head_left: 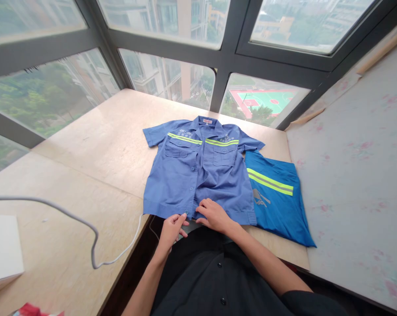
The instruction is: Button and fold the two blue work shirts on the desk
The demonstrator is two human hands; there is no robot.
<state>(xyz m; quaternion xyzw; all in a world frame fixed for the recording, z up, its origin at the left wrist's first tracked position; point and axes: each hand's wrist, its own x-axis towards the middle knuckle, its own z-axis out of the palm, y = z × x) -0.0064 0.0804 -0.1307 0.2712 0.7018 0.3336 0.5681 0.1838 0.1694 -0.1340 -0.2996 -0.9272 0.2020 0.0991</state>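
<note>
A blue short-sleeved work shirt [172, 175] lies face up on the ledge, collar away from me. Yellow-green and grey reflective stripes cross its chest above two flap pockets. Its button front is undone and the two front edges lie slightly apart. My left hand [172, 229] pinches the bottom hem beside the lowest button [186, 212]. Just right of it, my right hand [214, 215] has its curled fingers and thumb on the bottom corner of the other front edge. Partly under the shirt's right side is a folded brighter blue garment [277, 210] with a similar stripe.
The pale stone ledge [86, 175] runs beneath large windows with a dark frame [165, 46]. A grey-white cable [95, 245] loops across the left side near a white box [2, 250]. A floral-papered wall [356, 188] bounds the right.
</note>
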